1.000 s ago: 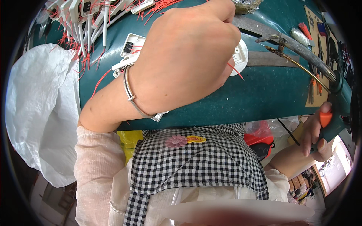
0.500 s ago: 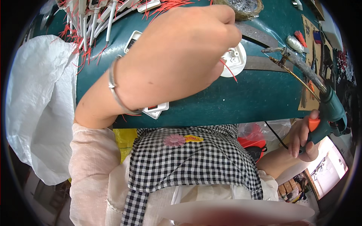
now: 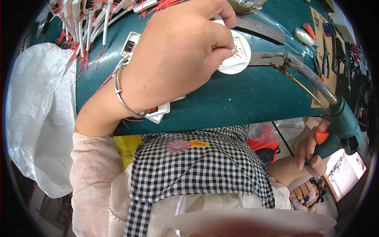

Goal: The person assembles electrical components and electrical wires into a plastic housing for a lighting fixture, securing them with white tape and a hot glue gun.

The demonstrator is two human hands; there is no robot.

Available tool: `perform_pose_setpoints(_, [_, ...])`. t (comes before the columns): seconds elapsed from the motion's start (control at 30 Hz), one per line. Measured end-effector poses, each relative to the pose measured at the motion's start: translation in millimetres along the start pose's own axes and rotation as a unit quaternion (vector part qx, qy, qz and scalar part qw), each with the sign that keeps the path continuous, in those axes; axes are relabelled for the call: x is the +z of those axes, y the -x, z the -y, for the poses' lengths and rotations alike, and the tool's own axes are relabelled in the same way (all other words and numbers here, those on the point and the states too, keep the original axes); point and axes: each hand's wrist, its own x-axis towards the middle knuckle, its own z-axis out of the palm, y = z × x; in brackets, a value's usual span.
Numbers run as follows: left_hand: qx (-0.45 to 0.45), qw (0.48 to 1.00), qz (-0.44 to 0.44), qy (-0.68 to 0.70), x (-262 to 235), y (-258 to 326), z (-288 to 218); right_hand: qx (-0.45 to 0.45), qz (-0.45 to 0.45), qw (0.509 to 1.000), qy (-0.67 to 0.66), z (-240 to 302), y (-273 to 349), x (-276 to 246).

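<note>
My left hand (image 3: 179, 55) reaches across the green table, thumb and index finger pinched on a thin red wire (image 3: 238, 55). The wire's tip pokes out over a round white plastic housing (image 3: 242, 65), partly covered by my fingers. At the right, my right hand (image 3: 310, 152) is wrapped round the handle of a green soldering gun (image 3: 341, 118) with an orange trigger. Its metal barrel and thin brass-coloured tube point left, their tips a short way right of the housing and apart from it.
White housings with cords and red wires (image 3: 92, 23) are heaped at the back left. More white casings (image 3: 160, 112) lie beneath my left forearm. Dark metal strips (image 3: 260, 29) and a lump of solder (image 3: 246, 4) sit behind the housing. Hand tools (image 3: 325, 59) lie far right.
My left hand has lowered the red wire's end onto the area of the round housing. The whole view has shifted slightly; the soldering gun stays in my right hand.
</note>
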Motion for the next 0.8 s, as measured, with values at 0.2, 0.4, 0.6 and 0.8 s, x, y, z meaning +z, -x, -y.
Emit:
perform_pose_setpoints(0.2, [0.284,0.936,-0.18,-0.105,31.1,-12.9,44.5,0.002,-0.007,0.998,0.056,-0.8,-1.0,3.0])
perform_pose_setpoints(0.4, [0.137,0.972,-0.027,-0.19,9.4,1.3,1.8,0.022,0.003,0.995,0.093,0.5,1.3,3.8])
perform_pose_setpoints(0.6, [0.077,0.992,-0.002,-0.104,12.5,1.5,6.1,0.029,-0.001,0.994,0.103,-0.5,0.8,6.4])
perform_pose_setpoints(0.8, [0.081,0.984,-0.028,-0.158,10.7,2.7,1.9,0.026,-0.021,0.995,0.093,-8.5,2.4,10.1])
